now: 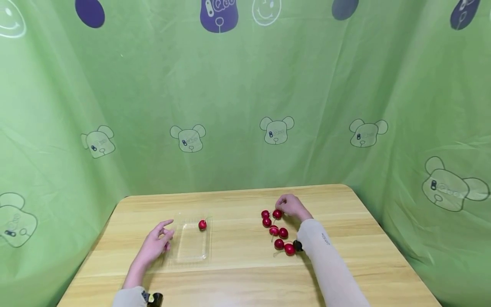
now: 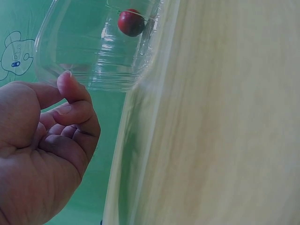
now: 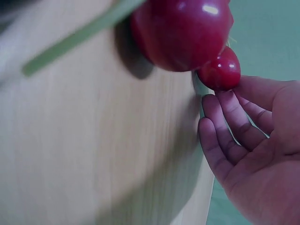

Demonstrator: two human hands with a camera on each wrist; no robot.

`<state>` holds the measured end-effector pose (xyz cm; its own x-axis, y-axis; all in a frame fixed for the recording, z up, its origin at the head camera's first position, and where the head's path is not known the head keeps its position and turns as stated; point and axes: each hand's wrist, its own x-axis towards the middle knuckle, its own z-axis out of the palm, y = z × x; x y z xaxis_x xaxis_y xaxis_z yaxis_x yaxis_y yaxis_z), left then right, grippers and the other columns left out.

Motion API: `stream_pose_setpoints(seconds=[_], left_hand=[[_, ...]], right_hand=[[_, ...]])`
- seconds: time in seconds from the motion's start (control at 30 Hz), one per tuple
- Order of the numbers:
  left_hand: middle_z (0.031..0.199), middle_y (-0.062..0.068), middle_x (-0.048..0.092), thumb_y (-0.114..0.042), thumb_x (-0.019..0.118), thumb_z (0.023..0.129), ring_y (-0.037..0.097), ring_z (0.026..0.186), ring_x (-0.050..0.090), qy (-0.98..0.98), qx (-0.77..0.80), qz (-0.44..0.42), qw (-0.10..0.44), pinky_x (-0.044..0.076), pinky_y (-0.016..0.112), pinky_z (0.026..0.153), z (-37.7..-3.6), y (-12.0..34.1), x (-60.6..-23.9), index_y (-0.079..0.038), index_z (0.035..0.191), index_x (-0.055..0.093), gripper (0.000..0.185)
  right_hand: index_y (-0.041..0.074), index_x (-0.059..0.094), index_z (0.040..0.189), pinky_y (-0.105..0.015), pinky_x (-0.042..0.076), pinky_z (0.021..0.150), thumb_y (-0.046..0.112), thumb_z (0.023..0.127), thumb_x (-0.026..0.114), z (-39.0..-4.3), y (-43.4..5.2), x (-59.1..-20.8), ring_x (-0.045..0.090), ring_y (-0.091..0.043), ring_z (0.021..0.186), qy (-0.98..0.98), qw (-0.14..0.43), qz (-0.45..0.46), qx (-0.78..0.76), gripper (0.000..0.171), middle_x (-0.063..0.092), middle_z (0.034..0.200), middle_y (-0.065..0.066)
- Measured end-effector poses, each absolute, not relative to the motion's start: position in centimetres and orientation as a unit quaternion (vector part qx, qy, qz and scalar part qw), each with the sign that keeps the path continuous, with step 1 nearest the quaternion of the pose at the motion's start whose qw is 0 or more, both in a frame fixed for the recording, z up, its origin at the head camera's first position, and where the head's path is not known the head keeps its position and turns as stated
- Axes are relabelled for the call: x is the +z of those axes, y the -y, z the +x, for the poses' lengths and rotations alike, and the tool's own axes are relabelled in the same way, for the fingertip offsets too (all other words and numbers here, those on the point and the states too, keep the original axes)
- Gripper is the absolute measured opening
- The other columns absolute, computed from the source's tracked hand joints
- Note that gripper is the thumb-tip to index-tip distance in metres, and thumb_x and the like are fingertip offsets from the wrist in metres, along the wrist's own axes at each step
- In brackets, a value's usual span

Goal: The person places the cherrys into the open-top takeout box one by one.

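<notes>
Cherry [image 1: 277,214] at right hand [image 1: 292,207] fingertips, pinched; small, light, smooth, likely bruises, take by body. Left hand [image 1: 155,244] relaxed beside tray [image 1: 192,253].

Wooden table [image 1: 238,268]: clear tray [image 1: 192,243], cherries [image 1: 277,232].

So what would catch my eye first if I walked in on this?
Probably the cluster of small glossy red cherries on the right of the pale wooden table, where the right hand touches the farthest one. To the left, a single red cherry sits in the far corner of a clear plastic tray, with the left hand beside it.
</notes>
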<state>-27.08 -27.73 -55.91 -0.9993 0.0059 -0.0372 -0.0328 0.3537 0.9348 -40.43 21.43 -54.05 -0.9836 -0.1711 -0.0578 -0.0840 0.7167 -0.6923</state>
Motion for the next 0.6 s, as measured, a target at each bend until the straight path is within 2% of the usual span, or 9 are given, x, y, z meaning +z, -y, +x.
stream_pose_setpoints(seconds=[0.2,0.4,0.6], left_hand=[[0.103,0.019,0.06,-0.016,0.056,0.108,0.013,0.062,0.058,-0.819,0.574,-0.01,0.018,0.047,0.021,0.053,-27.13,27.75,-55.96,-0.007,0.155,0.043,0.05],[0.104,0.019,0.061,-0.017,0.057,0.108,0.014,0.062,0.059,-0.821,0.57,-0.01,0.017,0.048,0.022,0.053,-27.11,27.8,-55.89,-0.007,0.155,0.043,0.05],[0.106,0.019,0.062,-0.018,0.057,0.108,0.014,0.063,0.059,-0.823,0.568,-0.008,0.022,0.048,0.022,0.053,-26.99,27.85,-55.87,-0.007,0.156,0.042,0.052]], right_hand=[[0.002,0.073,0.101,-0.034,0.056,0.078,0.011,0.095,0.068,-40.45,-21.44,-54.16,0.064,-0.022,0.087,-0.924,0.058,-0.061,-0.372,0.012,0.071,0.096,-0.01],[0.004,0.073,0.1,-0.029,0.053,0.071,0.017,0.096,0.07,-40.5,-21.32,-54.08,0.062,-0.02,0.083,-0.925,0.062,-0.052,-0.372,0.014,0.071,0.096,-0.009],[0.002,0.073,0.098,-0.026,0.05,0.068,0.015,0.094,0.073,-40.18,-21.25,-53.83,0.061,-0.019,0.08,-0.919,0.056,-0.047,-0.387,0.013,0.07,0.09,-0.009]])
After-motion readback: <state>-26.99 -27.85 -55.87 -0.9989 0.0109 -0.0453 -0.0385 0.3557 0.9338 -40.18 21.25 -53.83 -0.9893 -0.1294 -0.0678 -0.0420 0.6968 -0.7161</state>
